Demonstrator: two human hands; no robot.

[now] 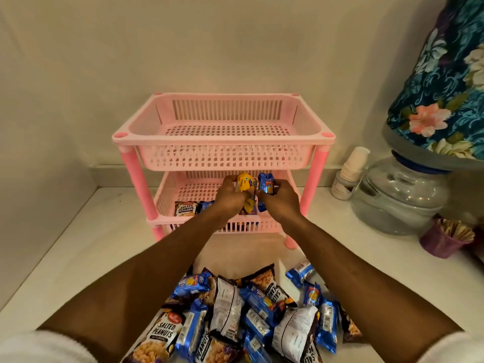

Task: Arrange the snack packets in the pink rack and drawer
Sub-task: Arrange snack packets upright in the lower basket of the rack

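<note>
Over the lower tier of the pink rack (262, 226), both hands meet side by side: the left hand (230, 196) is closed around a yellow snack packet (245, 182) and the right hand (279, 199) around a blue biscuit packet (265, 182), each held upright by its lower half, probably so the packets can be stood in a row rather than dropped flat. More small packets show just under the hands, though how many I cannot tell. At about 9 o'clock from the hands, a salted peanuts packet (185, 208) already stands in the same tier. At 12 o'clock the top basket (222, 138) is bare and overhangs the tier, so the hands must enter from the front. At 6 o'clock, a pile of peanut and biscuit packets (248, 315) waits on the white counter (86, 247). At 3 o'clock stand a stack of paper cups (352, 170) and a water dispenser (400, 200), well apart from the rack. No drawer is visible.
</note>
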